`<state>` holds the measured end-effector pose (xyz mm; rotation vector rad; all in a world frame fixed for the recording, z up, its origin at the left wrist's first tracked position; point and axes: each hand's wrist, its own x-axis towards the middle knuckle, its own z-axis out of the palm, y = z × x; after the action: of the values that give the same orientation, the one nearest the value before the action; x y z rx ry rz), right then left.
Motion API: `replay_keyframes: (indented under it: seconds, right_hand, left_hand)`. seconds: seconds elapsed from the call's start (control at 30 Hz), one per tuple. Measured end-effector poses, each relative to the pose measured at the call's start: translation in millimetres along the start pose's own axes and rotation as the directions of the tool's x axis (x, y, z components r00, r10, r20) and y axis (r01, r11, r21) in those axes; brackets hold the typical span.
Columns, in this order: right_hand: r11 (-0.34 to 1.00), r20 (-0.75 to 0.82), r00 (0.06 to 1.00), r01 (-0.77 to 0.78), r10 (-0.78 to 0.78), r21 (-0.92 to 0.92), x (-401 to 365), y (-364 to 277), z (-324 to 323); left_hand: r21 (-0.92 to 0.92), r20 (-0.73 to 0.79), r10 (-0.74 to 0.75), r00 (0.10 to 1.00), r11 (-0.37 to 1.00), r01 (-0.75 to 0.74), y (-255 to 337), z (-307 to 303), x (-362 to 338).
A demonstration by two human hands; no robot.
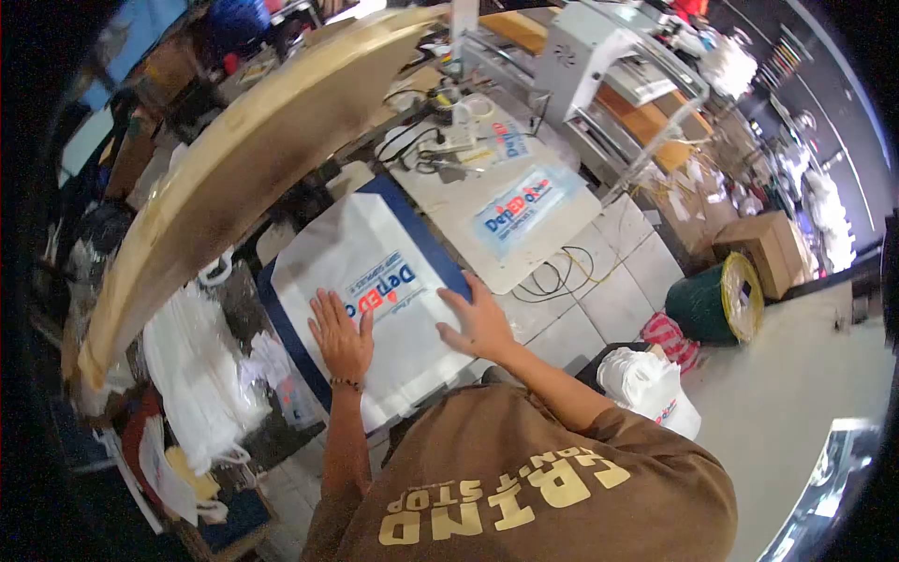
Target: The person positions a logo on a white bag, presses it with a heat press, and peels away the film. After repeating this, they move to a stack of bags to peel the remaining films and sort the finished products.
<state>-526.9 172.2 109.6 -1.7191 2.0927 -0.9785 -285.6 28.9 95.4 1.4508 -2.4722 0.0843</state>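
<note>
A white cloth bag (pixel 318 253) with blue and red printed lettering lies spread over a dark blue board (pixel 398 201) in front of me. My left hand (pixel 342 335) rests flat on its near left part, fingers stretched out beside the print. At the bag's right edge is my right hand (pixel 479 320), slightly blurred, with thumb and fingers apart and the fingertips right at the cloth and the blue border. Neither hand grips anything. Beyond the board, a pale table (pixel 454 211) bears a sheet (pixel 524 211) with the same lettering on a light blue patch.
A large curved padded panel (pixel 253 122) rises at the left. Below it lie stacked white bags (pixel 192 365). Rolled white cloth (pixel 641 379), a green bin (pixel 702 304) and a cardboard box (pixel 763 248) stand right. Cables (pixel 562 272) hang by the table; a white machine (pixel 585 56) stands behind.
</note>
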Motion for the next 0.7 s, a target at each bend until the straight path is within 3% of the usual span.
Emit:
replay_keyframes:
  seconds: [0.1, 0.2, 0.3, 0.37, 0.43, 0.5, 0.6, 0.63, 0.7]
  right_hand:
    - [1.0, 0.012, 1.0, -0.011, 0.011, -0.002, -3.0, 1.4, -0.9]
    - [1.0, -0.036, 0.999, 0.026, -0.025, 0.011, -5.4, 7.8, 1.0]
    - [0.999, -0.068, 0.997, 0.028, -0.026, 0.034, -10.4, 11.1, 5.0]
    - [0.997, -0.089, 0.993, 0.08, -0.079, 0.011, -10.8, 12.0, 2.6]
    - [0.996, -0.117, 0.989, 0.09, -0.09, -0.008, -11.4, 15.6, 3.7]
    - [0.995, -0.06, 0.996, 0.076, -0.072, 0.066, -12.9, 18.5, 3.8]
    - [0.988, -0.13, 0.986, 0.12, -0.107, 0.095, -21.6, 32.4, 14.4]
    - [0.993, -0.146, 0.988, 0.065, -0.05, 0.097, -30.3, 36.2, 13.3]
    - [0.955, 0.06, 0.998, 0.016, -0.036, 0.295, -50.1, 53.6, 0.6]
  left_hand:
    - [-0.01, 0.068, -0.006, 0.998, 1.0, 0.007, -1.6, -2.1, -0.7]
    - [-0.015, 0.25, -0.135, 0.959, 0.99, 0.143, 5.7, -9.5, 10.8]
    - [-0.021, 0.227, -0.148, 0.963, 0.987, 0.157, 33.7, -17.8, 31.9]
    - [-0.113, 0.138, -0.031, 0.99, 0.993, 0.047, 43.8, -2.3, 40.2]
    - [0.043, 0.104, 0.052, 0.993, 0.997, -0.056, 62.6, 4.9, 38.2]
    - [0.05, 0.121, 0.039, 0.992, 0.998, -0.045, 64.0, 5.6, 39.6]
    - [0.092, 0.159, 0.026, 0.987, 0.995, -0.041, 59.7, 12.1, 39.5]
    - [0.084, 0.191, 0.075, 0.979, 0.992, -0.093, 56.5, 14.0, 39.4]
    - [0.106, 0.167, 0.027, 0.986, 0.993, -0.045, 52.5, 22.6, 41.6]
